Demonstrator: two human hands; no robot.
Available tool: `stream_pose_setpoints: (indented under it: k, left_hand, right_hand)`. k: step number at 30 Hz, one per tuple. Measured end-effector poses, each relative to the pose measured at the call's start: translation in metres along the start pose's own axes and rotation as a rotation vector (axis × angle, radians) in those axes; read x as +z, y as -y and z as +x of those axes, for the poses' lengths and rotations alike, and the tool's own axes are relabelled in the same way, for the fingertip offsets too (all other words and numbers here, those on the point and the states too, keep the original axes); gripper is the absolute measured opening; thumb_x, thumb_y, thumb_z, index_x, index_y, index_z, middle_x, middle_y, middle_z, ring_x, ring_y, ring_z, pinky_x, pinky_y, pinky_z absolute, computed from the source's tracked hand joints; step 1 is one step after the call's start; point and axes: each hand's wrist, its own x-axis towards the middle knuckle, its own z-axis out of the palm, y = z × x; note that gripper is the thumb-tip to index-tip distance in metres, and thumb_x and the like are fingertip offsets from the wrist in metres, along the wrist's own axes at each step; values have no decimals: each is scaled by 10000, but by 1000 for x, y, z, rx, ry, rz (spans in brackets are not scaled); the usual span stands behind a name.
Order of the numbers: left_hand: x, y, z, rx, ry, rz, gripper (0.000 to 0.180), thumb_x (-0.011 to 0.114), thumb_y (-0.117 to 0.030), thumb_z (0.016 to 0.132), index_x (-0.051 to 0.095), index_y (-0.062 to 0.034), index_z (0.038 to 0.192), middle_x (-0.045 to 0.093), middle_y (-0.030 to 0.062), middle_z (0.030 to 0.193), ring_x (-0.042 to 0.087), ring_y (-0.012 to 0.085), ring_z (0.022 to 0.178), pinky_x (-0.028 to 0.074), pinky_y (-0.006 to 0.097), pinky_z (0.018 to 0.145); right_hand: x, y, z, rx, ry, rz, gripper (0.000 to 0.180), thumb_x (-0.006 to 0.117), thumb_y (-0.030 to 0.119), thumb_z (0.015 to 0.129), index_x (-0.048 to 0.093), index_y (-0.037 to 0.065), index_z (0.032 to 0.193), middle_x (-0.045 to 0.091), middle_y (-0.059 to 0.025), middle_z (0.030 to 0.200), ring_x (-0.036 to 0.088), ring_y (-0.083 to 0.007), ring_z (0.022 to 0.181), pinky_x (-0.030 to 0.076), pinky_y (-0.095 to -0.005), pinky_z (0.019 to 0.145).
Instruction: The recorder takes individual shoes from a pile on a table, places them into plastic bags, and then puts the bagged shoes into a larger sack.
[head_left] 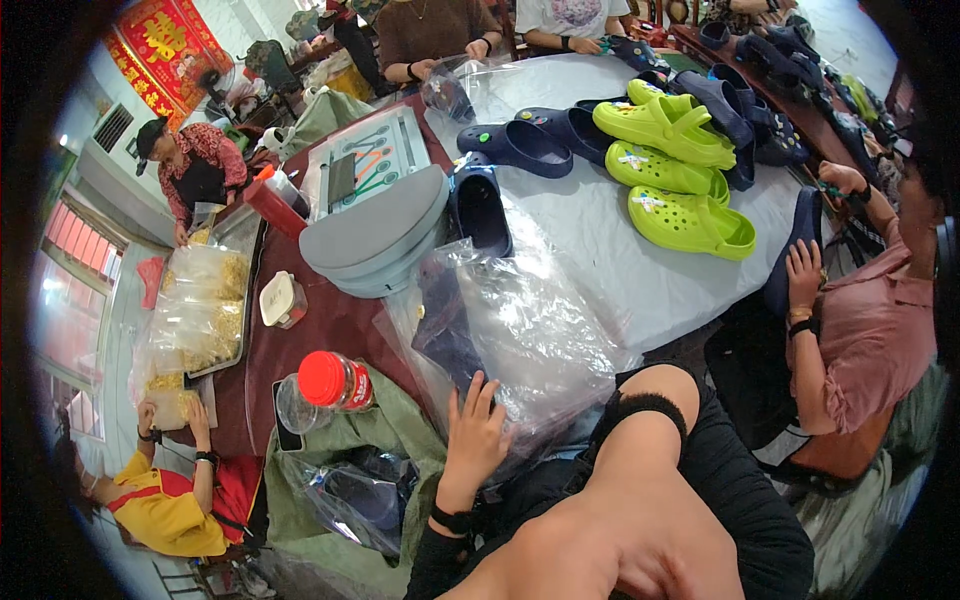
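My left hand (478,440) lies with its fingers spread on clear plastic bags (545,355) at the table's near edge. Just beyond its fingertips, a navy clog (445,325) shows through clear plastic. My right arm is raised close to the camera, and my right hand (630,550) looms large at the lower edge. Its fingers are mostly hidden or cut off, so whether it holds anything does not show. Another navy clog (481,212) sits past the bags. Lime green clogs (690,220) and more navy clogs (515,147) are piled farther right.
A grey rounded case (375,235) stands left of the bags, near a red-lidded jar (335,381) and a white tub (283,300). Wrapped dark clogs (360,500) rest in a green sack (400,430). People work around the table, one in pink (865,330) at right.
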Motion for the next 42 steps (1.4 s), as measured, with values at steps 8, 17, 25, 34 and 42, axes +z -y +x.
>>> stream_pose_setpoints:
  k: [8,17,25,34,42]
  left_hand:
    - [-2,1,-1,0,-15,7,253,707,-198,740,586,-17,868,419,132,1302,291,324,1340,267,596,1023]
    - [-2,-1,-2,-1,-5,23,266,722,-196,721,585,-20,866,434,124,1293,288,321,1345,265,590,1029]
    - [4,0,0,9,-37,25,260,731,-189,717,591,-26,863,425,122,1302,292,319,1342,271,595,1021]
    - [-6,14,3,82,-85,10,307,702,-182,700,560,-52,939,453,141,1283,366,327,1268,326,486,986]
    - [24,29,-2,-7,-375,-124,542,736,-262,691,530,-72,1154,344,202,1380,260,454,1304,255,584,1035]
  right_hand:
    - [-3,10,5,84,44,-74,180,724,129,781,633,-7,854,498,-103,928,467,-195,851,352,-301,719]
    - [0,16,0,130,-3,20,181,719,122,789,635,-23,857,511,-95,910,483,-187,814,360,-294,684]
    - [3,0,-3,-114,-113,37,213,722,126,789,614,-37,872,527,-118,913,483,-210,858,369,-318,710]
    - [-117,139,8,603,-316,-1043,229,628,120,868,572,-16,1043,569,-132,1023,565,-192,933,446,-322,837]
    - [-315,337,-83,430,-552,-2967,549,641,169,791,457,-21,1272,458,-175,1345,451,-349,1225,361,-407,1032]
